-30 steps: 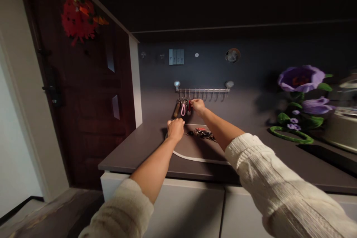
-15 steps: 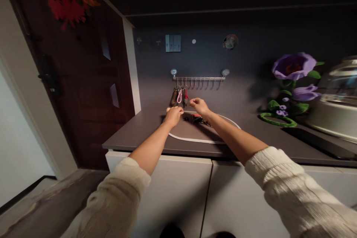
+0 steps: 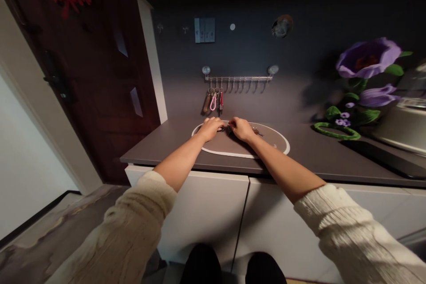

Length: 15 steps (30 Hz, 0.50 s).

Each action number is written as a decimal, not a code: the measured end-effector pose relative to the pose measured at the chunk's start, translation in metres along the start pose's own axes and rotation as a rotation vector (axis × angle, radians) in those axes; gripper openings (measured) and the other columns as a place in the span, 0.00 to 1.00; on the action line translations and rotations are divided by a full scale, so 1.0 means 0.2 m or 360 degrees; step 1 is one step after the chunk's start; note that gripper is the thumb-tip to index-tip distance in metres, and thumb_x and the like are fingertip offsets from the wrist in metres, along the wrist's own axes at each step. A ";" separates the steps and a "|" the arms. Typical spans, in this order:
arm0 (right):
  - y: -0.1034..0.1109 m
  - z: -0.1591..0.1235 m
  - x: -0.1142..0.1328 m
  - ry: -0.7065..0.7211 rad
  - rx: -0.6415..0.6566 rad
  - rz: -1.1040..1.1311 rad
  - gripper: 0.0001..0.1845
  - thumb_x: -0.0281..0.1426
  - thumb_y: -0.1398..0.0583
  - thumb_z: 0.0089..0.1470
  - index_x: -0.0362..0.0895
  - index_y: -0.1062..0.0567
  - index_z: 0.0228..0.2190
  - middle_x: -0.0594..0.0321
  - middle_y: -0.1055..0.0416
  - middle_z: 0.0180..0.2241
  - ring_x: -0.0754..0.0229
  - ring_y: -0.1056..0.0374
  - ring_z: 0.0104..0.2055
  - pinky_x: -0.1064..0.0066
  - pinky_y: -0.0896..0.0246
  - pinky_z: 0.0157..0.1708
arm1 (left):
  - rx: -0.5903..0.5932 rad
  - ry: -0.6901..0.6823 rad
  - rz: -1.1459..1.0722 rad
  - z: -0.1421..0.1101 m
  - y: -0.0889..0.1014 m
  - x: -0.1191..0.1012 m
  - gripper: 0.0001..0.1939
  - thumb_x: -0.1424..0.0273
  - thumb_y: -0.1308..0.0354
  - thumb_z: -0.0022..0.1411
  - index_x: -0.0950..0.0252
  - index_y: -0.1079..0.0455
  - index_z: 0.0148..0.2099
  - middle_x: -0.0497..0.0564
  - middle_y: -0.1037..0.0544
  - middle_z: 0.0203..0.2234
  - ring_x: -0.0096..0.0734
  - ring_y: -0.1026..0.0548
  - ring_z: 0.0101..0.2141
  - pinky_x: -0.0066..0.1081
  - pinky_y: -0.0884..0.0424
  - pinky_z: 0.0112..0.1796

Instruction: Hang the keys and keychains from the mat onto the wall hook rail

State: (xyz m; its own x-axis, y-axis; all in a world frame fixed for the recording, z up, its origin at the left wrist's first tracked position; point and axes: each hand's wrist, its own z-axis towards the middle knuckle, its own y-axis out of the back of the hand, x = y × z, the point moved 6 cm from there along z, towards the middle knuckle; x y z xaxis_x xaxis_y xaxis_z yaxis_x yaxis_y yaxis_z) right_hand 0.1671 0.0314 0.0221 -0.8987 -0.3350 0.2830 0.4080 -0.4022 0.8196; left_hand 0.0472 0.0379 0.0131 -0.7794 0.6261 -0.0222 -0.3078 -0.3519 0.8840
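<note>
A bunch of keys [image 3: 255, 131] lies on the oval, white-rimmed mat [image 3: 213, 152], partly covered by my right hand [image 3: 242, 129]. That hand's fingers are curled and pinched down on part of the bunch; a dark piece shows under the fingertips. To the left, my left hand [image 3: 210, 128] rests on the mat with its fingers stretched forward, a small dark object [image 3: 220, 129] at its fingertips. Behind both hands, a clear hook rail [image 3: 239, 78] on the wall carries several keys, a pink loop [image 3: 213, 102] and a red tag [image 3: 221, 99] among them.
Purple artificial flowers [image 3: 368, 60] with a green ring base stand on the counter [image 3: 299, 151] at the right, beside a pale dome-topped container [image 3: 404, 124]. A flat black object [image 3: 382, 159] lies before them. A dark door [image 3: 100, 97] is at the left.
My right hand has come down from near the hanging keys onto the bunch on the mat. My left hand's fingers have stretched out on the mat. The view has tilted downward.
</note>
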 end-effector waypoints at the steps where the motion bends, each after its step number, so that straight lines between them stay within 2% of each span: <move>1: -0.01 0.00 0.00 -0.0001 0.0009 -0.0030 0.11 0.27 0.48 0.52 0.41 0.28 0.35 0.53 0.28 0.37 0.59 0.33 0.39 0.73 0.45 0.38 | 0.0002 -0.0011 0.0007 0.00 0.00 0.00 0.13 0.74 0.52 0.59 0.55 0.32 0.43 0.49 0.29 0.41 0.33 0.36 0.45 0.33 0.45 0.45; 6: -0.03 0.00 0.00 -0.0034 0.0032 -0.0091 0.11 0.27 0.48 0.52 0.41 0.28 0.36 0.53 0.28 0.37 0.58 0.33 0.39 0.72 0.45 0.38 | -0.0011 -0.0063 0.0077 0.01 0.00 -0.01 0.11 0.73 0.50 0.58 0.58 0.30 0.41 0.51 0.28 0.38 0.35 0.35 0.43 0.33 0.45 0.43; 15: -0.04 0.01 0.00 -0.0051 0.0055 -0.0116 0.12 0.27 0.49 0.52 0.41 0.28 0.37 0.52 0.28 0.38 0.58 0.33 0.39 0.72 0.45 0.38 | 0.0021 -0.0027 0.0155 0.02 0.01 -0.02 0.09 0.73 0.51 0.58 0.62 0.29 0.35 0.53 0.28 0.36 0.34 0.35 0.41 0.32 0.44 0.41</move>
State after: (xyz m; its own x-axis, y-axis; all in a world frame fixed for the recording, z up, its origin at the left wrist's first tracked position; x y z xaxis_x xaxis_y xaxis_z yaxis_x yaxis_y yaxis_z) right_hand 0.1633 0.0357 0.0168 -0.9307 -0.2783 0.2376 0.3363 -0.3945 0.8551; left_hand 0.0516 0.0372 0.0177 -0.7959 0.6010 0.0723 -0.2236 -0.4028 0.8875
